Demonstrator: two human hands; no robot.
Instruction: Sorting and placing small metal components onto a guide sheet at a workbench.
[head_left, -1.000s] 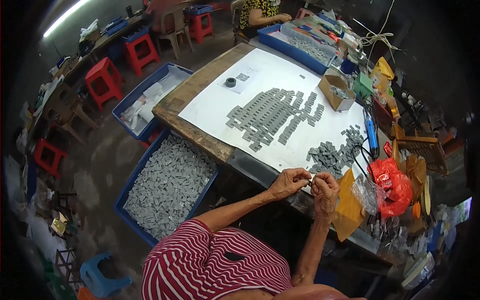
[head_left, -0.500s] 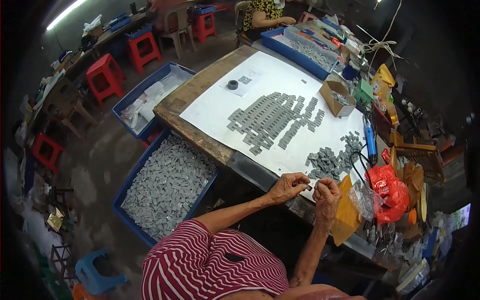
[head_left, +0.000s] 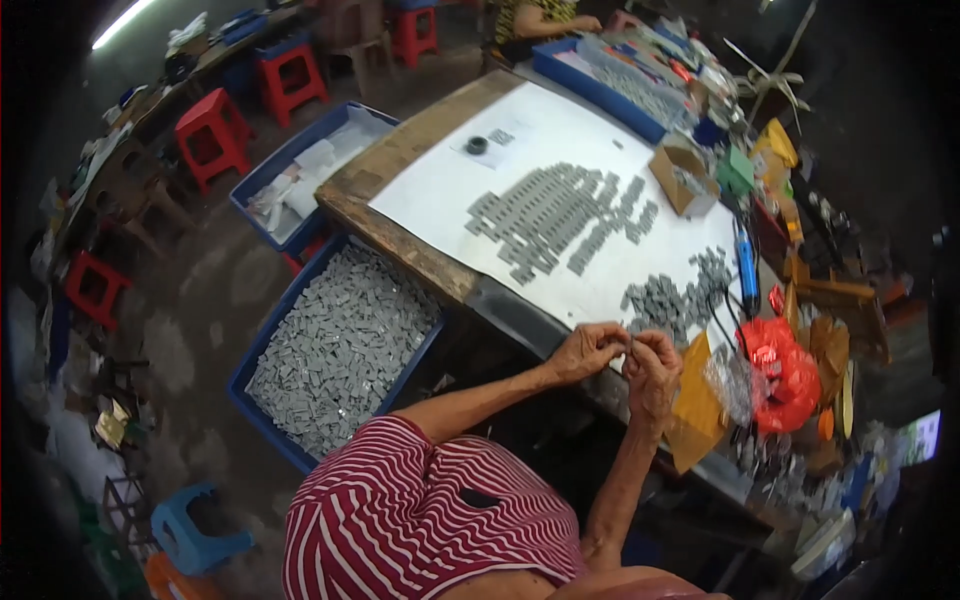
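While our left hand (head_left: 590, 352) and right hand (head_left: 652, 368) are meeting at the table edge, we're pinching one tiny grey part (head_left: 628, 345) between closed fingertips; one loose grey pile (head_left: 668, 298) is lying just beyond them, uncountable.

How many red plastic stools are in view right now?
4: one left of the blue tray, one behind it, one at top centre, one at far left. Others may be hidden.

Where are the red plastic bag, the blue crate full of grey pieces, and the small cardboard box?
red plastic bag (head_left: 785, 375), head view, middle of the crumpled bag
blue crate (head_left: 262, 345), head view, its left rim
cardboard box (head_left: 668, 182), head view, its near side wall
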